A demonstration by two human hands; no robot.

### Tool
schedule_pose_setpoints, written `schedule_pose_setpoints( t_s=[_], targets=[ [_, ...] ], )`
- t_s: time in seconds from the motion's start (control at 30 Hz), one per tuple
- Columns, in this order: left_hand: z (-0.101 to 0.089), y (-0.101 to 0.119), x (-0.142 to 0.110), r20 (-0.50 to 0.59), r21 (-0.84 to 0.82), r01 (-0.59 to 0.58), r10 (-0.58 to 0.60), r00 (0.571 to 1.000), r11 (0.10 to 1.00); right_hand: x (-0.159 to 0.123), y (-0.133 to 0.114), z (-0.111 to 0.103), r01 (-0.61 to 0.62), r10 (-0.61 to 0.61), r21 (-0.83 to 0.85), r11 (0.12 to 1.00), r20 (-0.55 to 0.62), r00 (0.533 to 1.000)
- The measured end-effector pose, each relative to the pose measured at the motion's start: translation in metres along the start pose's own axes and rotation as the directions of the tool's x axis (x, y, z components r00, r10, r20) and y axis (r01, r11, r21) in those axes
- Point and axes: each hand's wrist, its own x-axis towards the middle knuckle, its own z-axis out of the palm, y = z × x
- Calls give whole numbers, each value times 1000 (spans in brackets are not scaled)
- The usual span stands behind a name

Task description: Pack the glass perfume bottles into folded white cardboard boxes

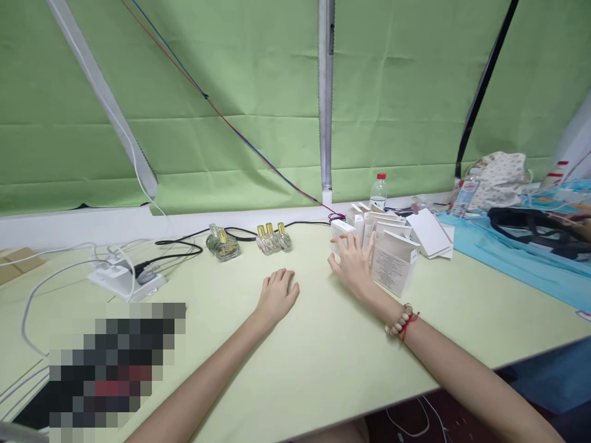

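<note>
My left hand [277, 296] rests palm down on the pale table, its fingers loosely stretched and holding nothing. My right hand [353, 261] is at the left side of a group of white boxes, with fingers spread; whether it touches one I cannot tell. A small white box [342, 229] shows just beyond its fingertips. To the right of the hand a larger white box [392, 266] with printed text stands upright. Beyond my left hand stand several small glass bottles [274, 240] with gold caps. Larger glass bottles [223, 245] are further left.
A white power strip [124, 277] with cables lies at the left, near a pixelated dark area. Behind the boxes stands a red-capped plastic bottle [378, 192]. Blue cloth [489, 246] and a black strap-like item [530, 231] lie at the right, beside another person's hand [582, 225].
</note>
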Motion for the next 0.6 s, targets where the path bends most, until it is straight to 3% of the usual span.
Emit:
schedule_pose_setpoints(
  t_s=[0.33, 0.6],
  targets=[
    [0, 2, 0, -7, -11, 7, -7, 1000, 1000, 2, 4, -1, -30, 35, -97, 995, 48, 998],
    [-1, 1, -1, -9, -9, 0, 0, 1000, 1000, 7, 5, -7, 53, -53, 3, 999, -113, 992]
  ],
)
